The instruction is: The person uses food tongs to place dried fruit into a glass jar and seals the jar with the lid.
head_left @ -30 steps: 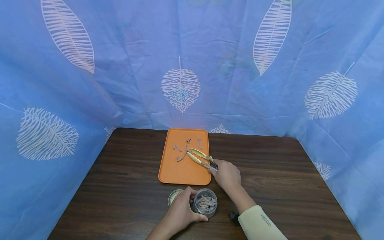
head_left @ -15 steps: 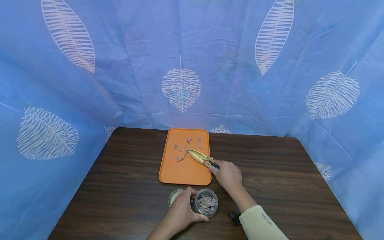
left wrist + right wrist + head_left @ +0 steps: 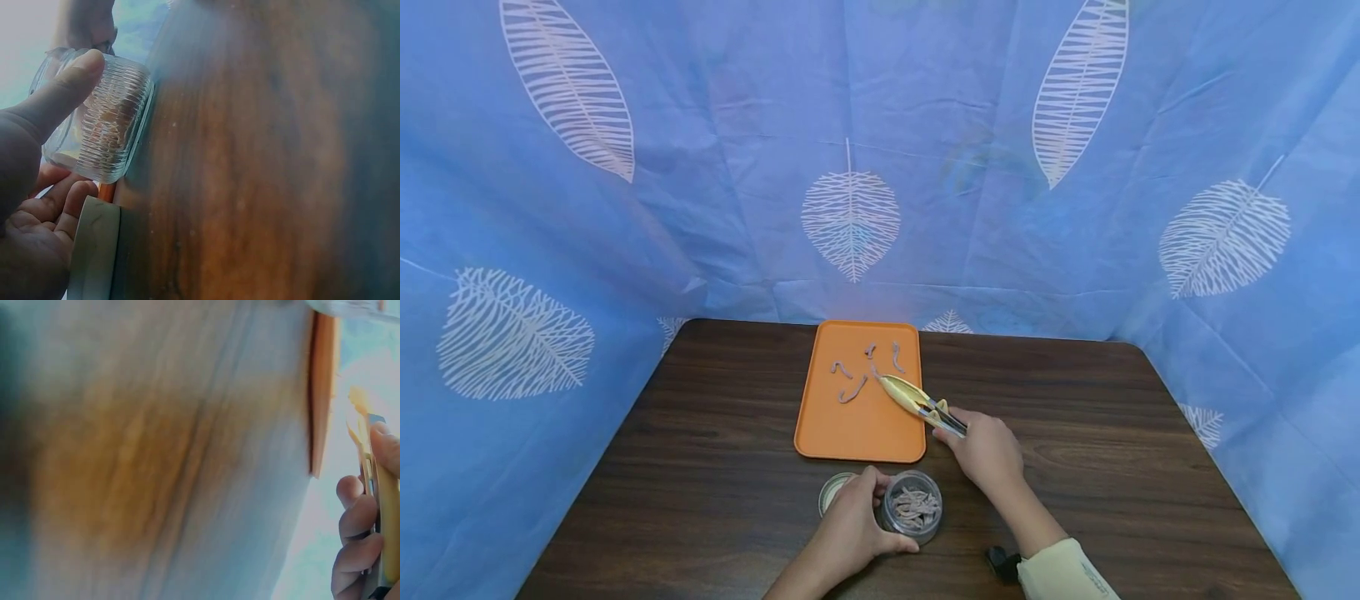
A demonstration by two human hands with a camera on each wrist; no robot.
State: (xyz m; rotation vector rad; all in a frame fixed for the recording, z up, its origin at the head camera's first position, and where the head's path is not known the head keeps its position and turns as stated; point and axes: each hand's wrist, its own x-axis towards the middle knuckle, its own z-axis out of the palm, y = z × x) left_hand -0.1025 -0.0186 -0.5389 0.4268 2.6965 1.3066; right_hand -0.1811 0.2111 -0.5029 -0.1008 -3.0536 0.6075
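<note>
My left hand [image 3: 850,525] holds a clear glass jar [image 3: 115,125] with ribbed sides, thumb on one side and fingers on the other. Several greyish dried strips [image 3: 916,507] lie inside the jar. My right hand [image 3: 988,450] grips a pair of yellow-tipped metal tongs [image 3: 917,400], squeezed together over the orange tray [image 3: 857,437]. A thin greyish strip [image 3: 874,369] sticks out from the tongs' tip. In the right wrist view, curled fingers [image 3: 359,519] wrap the tongs' handle. Other strips lie on the tray, including a curved strip [image 3: 852,390] left of the tongs.
A round jar lid [image 3: 829,492] lies left of the jar, partly hidden by my left hand. The dark wooden table [image 3: 715,467] bears everything. A blue leaf-patterned curtain [image 3: 737,208] hangs behind and around it. A small black object [image 3: 1002,564] is beside my right sleeve.
The tongs have been squeezed from spread to together, with a strip at their tip. My right hand and tongs have then drawn right and slightly nearer. The left hand stays on the jar.
</note>
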